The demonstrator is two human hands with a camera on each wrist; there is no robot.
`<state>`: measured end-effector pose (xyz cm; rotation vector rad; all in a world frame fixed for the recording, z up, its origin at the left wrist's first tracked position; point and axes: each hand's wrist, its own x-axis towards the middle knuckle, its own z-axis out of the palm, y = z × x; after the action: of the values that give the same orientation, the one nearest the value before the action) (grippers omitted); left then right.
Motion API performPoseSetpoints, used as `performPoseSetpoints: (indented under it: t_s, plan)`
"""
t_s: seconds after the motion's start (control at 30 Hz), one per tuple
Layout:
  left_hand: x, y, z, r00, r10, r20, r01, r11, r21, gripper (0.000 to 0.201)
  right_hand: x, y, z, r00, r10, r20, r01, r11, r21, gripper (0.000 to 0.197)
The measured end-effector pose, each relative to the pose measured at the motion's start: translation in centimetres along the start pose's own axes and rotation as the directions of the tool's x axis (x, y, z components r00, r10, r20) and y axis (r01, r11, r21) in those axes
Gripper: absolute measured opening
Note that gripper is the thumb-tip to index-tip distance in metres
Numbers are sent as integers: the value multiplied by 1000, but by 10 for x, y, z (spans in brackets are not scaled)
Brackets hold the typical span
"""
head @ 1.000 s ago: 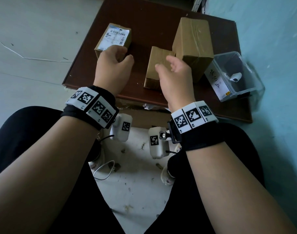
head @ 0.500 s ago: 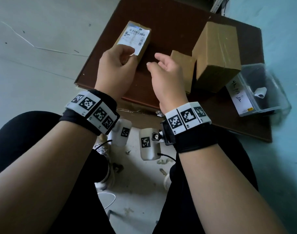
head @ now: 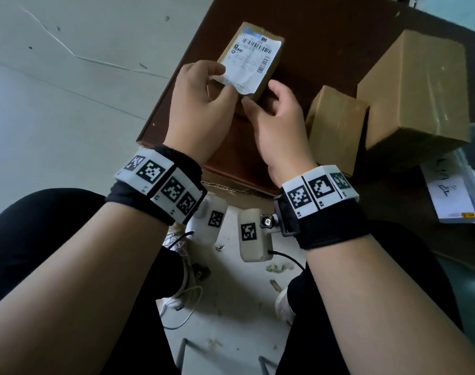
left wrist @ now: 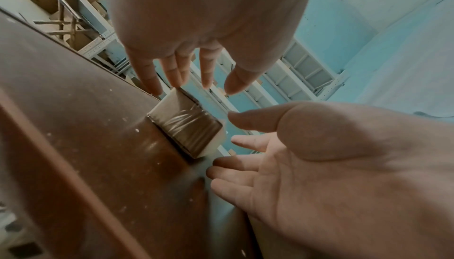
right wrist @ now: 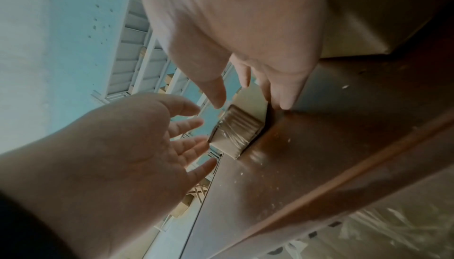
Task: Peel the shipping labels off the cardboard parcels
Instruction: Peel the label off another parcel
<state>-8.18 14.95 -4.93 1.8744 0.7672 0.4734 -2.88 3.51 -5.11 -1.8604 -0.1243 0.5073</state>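
Shipping label [head: 251, 63] on small parcel [head: 268, 77] — print blurred, near edge behind loose-fingered left hand [head: 201, 104] and right hand [head: 276, 117].

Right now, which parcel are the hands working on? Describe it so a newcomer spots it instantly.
Find the dark brown table. Three cardboard parcels sit on it; take the flat parcel at its left side, just beyond both hands. It alone carries a white barcoded shipping label; the two boxes to its right show bare cardboard.

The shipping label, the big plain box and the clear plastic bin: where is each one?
shipping label [head: 251, 62], head view, middle of the white paper.
big plain box [head: 417, 85], head view, its top face.
clear plastic bin [head: 474, 209], head view, its near wall.
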Motion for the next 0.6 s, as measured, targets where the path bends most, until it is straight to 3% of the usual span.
performPoseSetpoints:
  t_s: [0.1,0.3,0.43,0.6]
  plan:
    - [5,-3,0,998,-54,13,52,996,79,50,6,4,3,999,21,36,-22,999,27,76]
    - [12,-4,9,988,-143,58,142,990,12,58,8,3,-4,994,53,99,-65,991,121,66]
    - [14,-6,13,985,-154,73,154,988,1,37,8,2,-2,996,84,31,-87,986,145,51]
    - [15,-6,12,986,-167,4,167,986,-20,39,3,-2,-3,991,130,-30,-120,966,228,37]
